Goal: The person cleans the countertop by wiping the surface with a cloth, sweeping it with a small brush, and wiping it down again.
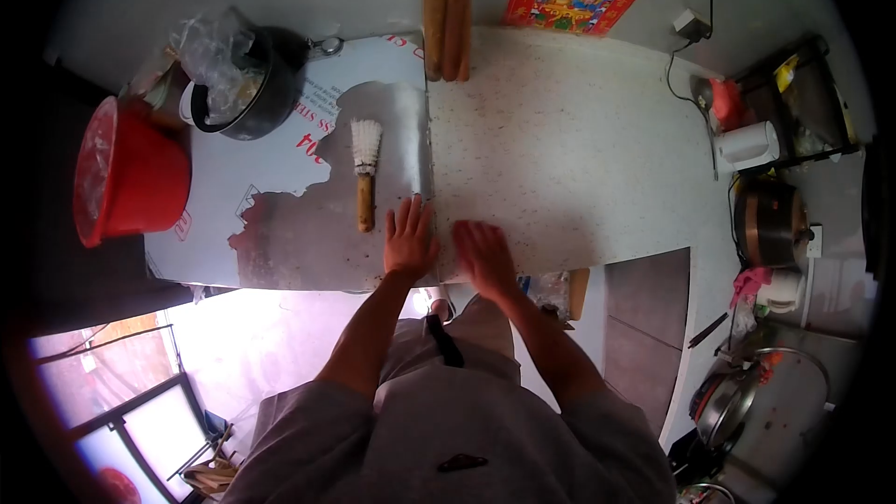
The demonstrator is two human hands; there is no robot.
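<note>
While the left hand [411, 241] lies flat, the brush [366, 175] sits unheld just beside it

Findings: The left hand is palm down on the metal sheet [303, 241], beside the seam [431, 154] where that sheet meets the pale counter [569, 154]. Its fingers are straight, slightly apart and holding nothing. The right hand [485, 254] is over the pale side, near the front edge — blurred, so its finger spread and its contact with the surface cannot be told; no object is visible in it. The brush lies on the metal sheet, bristles pointing away from the person, handle end near the left hand. Torn film [245, 157] covers the sheet's far left part.

Assessment: The step in hand is judged to be palm contact at the seam. Good practice is a flat left palm with even pressure, fingertips running along the seam rather than across it — a raised edge could catch skin. The brush handle, being round, may roll if nudged.
</note>
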